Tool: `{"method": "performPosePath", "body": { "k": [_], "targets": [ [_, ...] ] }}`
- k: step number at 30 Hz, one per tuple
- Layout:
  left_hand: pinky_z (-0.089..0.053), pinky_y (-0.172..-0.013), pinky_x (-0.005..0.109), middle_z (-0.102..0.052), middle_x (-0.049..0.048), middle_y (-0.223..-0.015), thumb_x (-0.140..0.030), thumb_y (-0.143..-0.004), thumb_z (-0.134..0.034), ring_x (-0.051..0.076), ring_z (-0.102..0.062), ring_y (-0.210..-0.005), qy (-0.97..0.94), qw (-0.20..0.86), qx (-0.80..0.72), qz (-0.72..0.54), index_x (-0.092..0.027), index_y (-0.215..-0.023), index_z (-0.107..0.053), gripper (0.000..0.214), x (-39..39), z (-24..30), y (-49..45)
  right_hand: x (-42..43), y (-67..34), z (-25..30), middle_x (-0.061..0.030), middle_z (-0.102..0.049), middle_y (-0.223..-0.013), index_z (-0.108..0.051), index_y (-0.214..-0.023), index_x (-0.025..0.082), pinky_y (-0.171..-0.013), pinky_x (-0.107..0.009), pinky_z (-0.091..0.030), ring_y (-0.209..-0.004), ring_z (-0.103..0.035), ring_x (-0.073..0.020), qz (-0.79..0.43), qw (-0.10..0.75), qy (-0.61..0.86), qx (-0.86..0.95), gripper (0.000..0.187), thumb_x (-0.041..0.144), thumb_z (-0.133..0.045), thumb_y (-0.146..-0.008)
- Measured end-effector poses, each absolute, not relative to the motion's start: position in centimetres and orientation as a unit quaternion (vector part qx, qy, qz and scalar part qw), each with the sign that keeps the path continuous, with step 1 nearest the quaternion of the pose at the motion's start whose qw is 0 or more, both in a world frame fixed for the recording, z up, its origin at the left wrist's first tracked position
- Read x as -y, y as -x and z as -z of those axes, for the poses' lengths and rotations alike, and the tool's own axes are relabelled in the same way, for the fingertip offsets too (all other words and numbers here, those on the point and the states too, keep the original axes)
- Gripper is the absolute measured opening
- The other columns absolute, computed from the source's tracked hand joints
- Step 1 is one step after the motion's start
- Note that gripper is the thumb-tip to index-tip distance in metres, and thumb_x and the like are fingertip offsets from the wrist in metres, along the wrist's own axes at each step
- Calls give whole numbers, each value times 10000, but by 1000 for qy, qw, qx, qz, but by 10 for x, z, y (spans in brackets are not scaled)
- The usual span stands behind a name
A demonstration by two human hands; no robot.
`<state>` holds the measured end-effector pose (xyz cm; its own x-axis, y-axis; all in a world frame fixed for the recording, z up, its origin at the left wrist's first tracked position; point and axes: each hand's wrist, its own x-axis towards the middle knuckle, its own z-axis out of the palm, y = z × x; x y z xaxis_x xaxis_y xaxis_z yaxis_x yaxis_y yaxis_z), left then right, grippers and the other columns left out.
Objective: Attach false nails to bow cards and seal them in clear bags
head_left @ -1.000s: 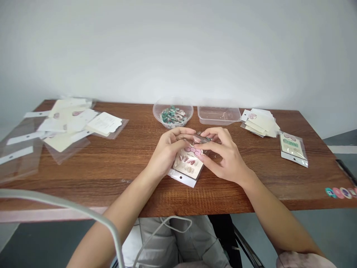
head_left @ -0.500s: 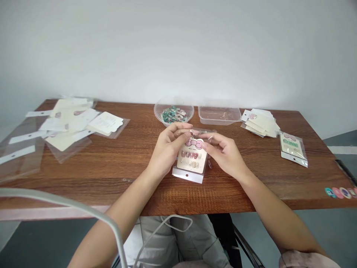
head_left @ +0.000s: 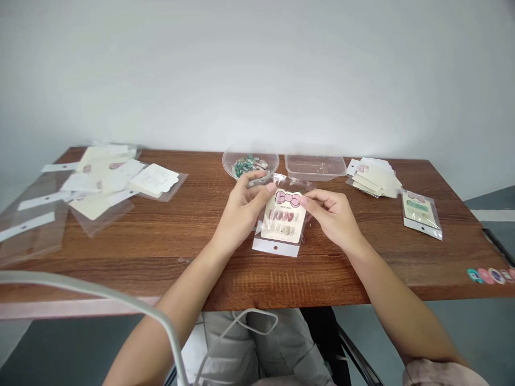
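Between my hands is a clear bagged press-on nail pack, its cream card topped by a pink bow. Two rows of nails, pinkish above and pale below, run across the card. The bag's white header strip with a hole faces the near table edge. My left hand is closed, thumb and forefinger pinching the pack at its upper left. On the other side, my right hand pinches the upper right edge near the bow. Folded plastic at the bag's far end stands up between the hands.
Behind my hands stand a round clear bowl of green and pinkish nails and a clear rectangular tray. Cards and bags are heaped at left. A card stack and a green nail pack lie at right. A grey cable crosses the lower left.
The nail pack has shifted slightly right and away from me, and more of its card and bow shows. My right hand has moved a little to the right with it.
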<state>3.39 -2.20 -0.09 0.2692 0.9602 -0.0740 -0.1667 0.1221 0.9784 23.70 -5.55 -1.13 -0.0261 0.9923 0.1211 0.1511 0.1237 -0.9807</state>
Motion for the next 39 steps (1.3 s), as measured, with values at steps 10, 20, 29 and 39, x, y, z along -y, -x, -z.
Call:
{"method": "performPosePath", "body": {
  "k": [10, 20, 29, 39],
  "targets": [
    [-523, -649, 233, -767, 26, -812, -403, -817, -859, 128, -685, -697, -510, 663, -377, -397, -153, -987, -748, 322, 20, 7, -35, 50, -243, 16, -41, -792, -878, -808, -885, 230, -691, -294, -560, -796, -720, -181, -403, 504, 505, 573, 269, 496, -767, -894],
    [-474, -625, 223, -729, 12, -731, -453, -829, -827, 105, -612, -636, -527, 628, -395, -414, -153, -804, -763, 307, 18, 7, -32, 50, -246, 14, -34, -764, -740, -843, -901, 225, -592, -298, -570, -628, -675, -157, -419, 498, 500, 571, 309, 527, -778, -878],
    [-501, -721, 263, -781, 59, -820, -439, -816, -825, 146, -658, -733, -541, 630, -389, -398, -147, -817, -799, 293, 17, 1, -30, 48, -251, 12, -52, -811, -879, -832, -940, 229, -668, -309, -589, -754, -731, -185, -438, 495, 493, 566, 290, 506, -811, -855],
    [-332, -494, 226, -659, -27, -626, -345, -871, -774, 85, -479, -489, -571, 616, -383, -384, -186, -1058, -752, 246, 18, 1, -30, 50, -251, 15, -34, -815, -970, -791, -1075, 260, -704, -313, -579, -821, -740, -181, -428, 492, 474, 591, 195, 370, -759, -917]
  ]
}}
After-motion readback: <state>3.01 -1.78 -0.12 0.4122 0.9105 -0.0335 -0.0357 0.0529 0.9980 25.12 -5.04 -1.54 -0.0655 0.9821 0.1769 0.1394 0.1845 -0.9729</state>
